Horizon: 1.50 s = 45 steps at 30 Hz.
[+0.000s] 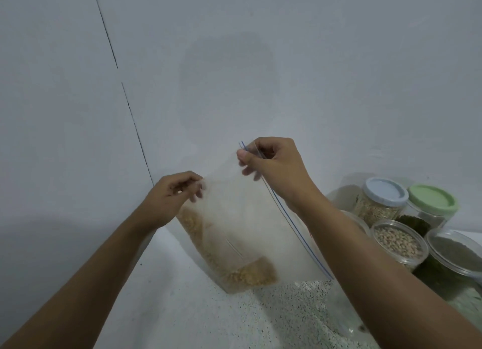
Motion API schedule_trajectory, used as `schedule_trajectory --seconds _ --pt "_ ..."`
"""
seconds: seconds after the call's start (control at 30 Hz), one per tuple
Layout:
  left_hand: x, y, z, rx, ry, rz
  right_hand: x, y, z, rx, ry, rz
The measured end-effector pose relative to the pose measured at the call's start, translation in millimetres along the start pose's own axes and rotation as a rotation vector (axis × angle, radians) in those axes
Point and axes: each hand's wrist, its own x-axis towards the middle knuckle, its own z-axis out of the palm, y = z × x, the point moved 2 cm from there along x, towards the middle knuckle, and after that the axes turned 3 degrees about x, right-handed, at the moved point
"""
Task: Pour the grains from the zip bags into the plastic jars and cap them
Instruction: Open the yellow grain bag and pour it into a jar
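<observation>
Head cam: clear, blue-sealed zip bag [242, 218], tan grains [250, 274] pooled low, hung between left hand [167, 200] and right hand [273, 163], each pinching a top corner; seal edge slanted down under the right hand.

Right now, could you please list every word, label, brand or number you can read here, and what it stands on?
There is no readable text.
The zip bag shows only a blue seal line, no print.
The blue lid and the green lid are plain, and the jars show no label.
</observation>
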Motion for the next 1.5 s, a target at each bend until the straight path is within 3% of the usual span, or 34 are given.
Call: schedule_trajectory --seconds 0.17,0.33,0.43,0.53,0.67,0.73,0.9,0.97,1.17,1.5 --pt "-7 -19 -6 -0.064 0.06 -0.087 -1 3 2 -0.01 -0.037 0.0" --pt "-16 -53 -9 -0.017 -0.084 -0.28 -3 4 3 0.018 -0.072 -0.027" --pt "-25 -77 -9 -0.028 -0.007 -0.307 -5 7 -1 0.034 -0.059 -0.027" --pt "-27 -80 2 -0.197 0.108 -0.334 -6 10 -5 0.064 -0.037 -0.016" --pt "-11 -69 11 -0.111 -0.022 -0.228 -6 11 -6 0.077 -0.026 -0.007" --pt "-6 -73 5 -0.122 0.059 -0.249 -6 10 -7 0.078 -0.026 -0.01" --pt "-23 -106 29 -0.693 0.122 -0.616 -9 11 -10 0.076 -0.028 -0.006" --pt "-26 -108 41 -0.769 0.106 -0.675 -8 10 -9 0.072 -0.034 -0.001" --pt "-14 -93 51 -0.899 0.253 -0.67 -8 10 -10 0.064 -0.037 0.001" --pt "-19 -76 69 -1.052 0.311 -0.641 -13 5 -15 0.069 -0.016 -0.003"
